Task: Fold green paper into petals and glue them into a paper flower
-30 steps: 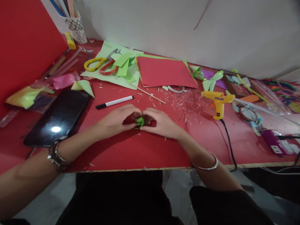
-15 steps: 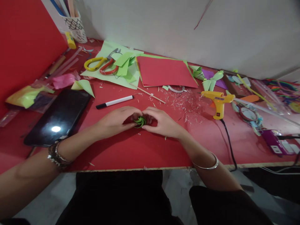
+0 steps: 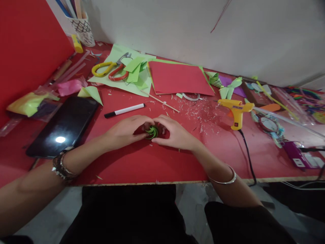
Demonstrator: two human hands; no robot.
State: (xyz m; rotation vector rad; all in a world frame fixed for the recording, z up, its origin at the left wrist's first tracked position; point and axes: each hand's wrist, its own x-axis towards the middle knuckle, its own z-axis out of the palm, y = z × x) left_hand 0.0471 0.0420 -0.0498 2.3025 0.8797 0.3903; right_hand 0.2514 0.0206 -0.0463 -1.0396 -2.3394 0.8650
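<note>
A small green paper piece with swirled folds (image 3: 152,132) is held between both hands, low over the red tabletop (image 3: 152,166). My left hand (image 3: 127,131) pinches its left side between thumb and fingers. On the other side, my right hand (image 3: 175,134) curves round it, the thumb at its near edge and the fingers partly hidden behind. A black and white marker (image 3: 128,109) lies just beyond my left hand. Past my fingertips rests a thin wooden stick (image 3: 162,102).
A phone (image 3: 63,127) lies to the left. Scissors (image 3: 104,68) and green paper strips sit on pale green paper (image 3: 101,80), beside red sheets (image 3: 180,78). A yellow glue gun (image 3: 237,110) with a black cord stands right. Paper scraps (image 3: 200,113) are scattered near it.
My right thumb has shifted slightly left across the near edge of the green paper piece. The left hand stays almost still.
</note>
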